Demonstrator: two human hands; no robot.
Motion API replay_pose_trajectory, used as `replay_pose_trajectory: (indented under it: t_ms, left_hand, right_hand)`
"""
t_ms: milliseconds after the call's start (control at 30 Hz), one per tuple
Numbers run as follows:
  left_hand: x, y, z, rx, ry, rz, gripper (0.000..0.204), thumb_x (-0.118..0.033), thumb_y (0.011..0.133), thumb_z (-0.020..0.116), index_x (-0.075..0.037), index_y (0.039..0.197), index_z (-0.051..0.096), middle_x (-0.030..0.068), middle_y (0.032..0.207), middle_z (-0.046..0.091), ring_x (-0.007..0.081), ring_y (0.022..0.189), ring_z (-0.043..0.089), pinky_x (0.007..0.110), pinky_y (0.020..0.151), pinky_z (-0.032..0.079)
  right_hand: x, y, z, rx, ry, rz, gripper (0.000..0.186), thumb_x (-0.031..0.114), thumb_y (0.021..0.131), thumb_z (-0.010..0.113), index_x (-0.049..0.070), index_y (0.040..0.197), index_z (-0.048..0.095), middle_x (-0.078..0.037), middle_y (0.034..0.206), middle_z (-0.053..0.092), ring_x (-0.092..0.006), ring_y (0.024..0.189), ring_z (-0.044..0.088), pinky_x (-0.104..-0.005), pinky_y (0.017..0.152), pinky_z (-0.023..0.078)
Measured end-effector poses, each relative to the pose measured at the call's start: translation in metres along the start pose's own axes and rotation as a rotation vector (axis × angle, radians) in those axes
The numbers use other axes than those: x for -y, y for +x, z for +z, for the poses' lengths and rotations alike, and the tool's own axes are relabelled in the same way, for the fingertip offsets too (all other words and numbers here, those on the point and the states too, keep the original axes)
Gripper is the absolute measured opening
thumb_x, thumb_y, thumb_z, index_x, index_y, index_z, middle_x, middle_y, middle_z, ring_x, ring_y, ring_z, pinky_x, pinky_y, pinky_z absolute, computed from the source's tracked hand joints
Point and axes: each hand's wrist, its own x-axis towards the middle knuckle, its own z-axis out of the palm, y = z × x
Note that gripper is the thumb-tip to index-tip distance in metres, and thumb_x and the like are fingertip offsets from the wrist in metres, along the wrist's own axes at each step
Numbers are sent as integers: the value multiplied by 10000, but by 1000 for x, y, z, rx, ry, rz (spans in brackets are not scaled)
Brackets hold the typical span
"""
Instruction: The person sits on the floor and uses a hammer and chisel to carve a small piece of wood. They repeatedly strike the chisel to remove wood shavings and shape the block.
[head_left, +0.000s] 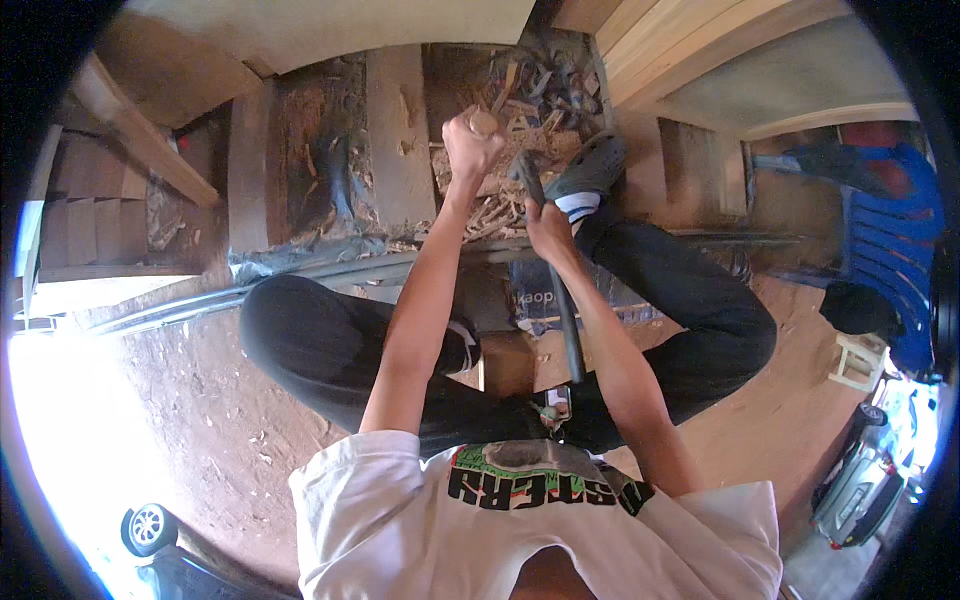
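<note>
L hand (472, 150) grips wood knob (483, 123), R hand (548, 228) grips hammer (566, 315). If aim's off, hammer could prob. bonk L hand.

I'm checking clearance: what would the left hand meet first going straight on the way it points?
Most likely the loose wood scraps beyond the left hand, though depth is unclear.

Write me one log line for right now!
left grip: closed around wooden handle | right grip: closed around hammer | wood chips: scattered below
</note>
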Motion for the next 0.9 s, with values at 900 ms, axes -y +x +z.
replay_pose_trajectory:
  t_ms: [900]
  left_hand:
    - [105,103,-25,96,-852,-592,159,-99,834,645,-69,714,545,12,546,478,113,433,439,271,392,337]
  right_hand:
    - [-9,7,30,-60,60,-22,420,315,945,532,-102,992,501,-338,876,592,-500,838,596,-554,710,461]
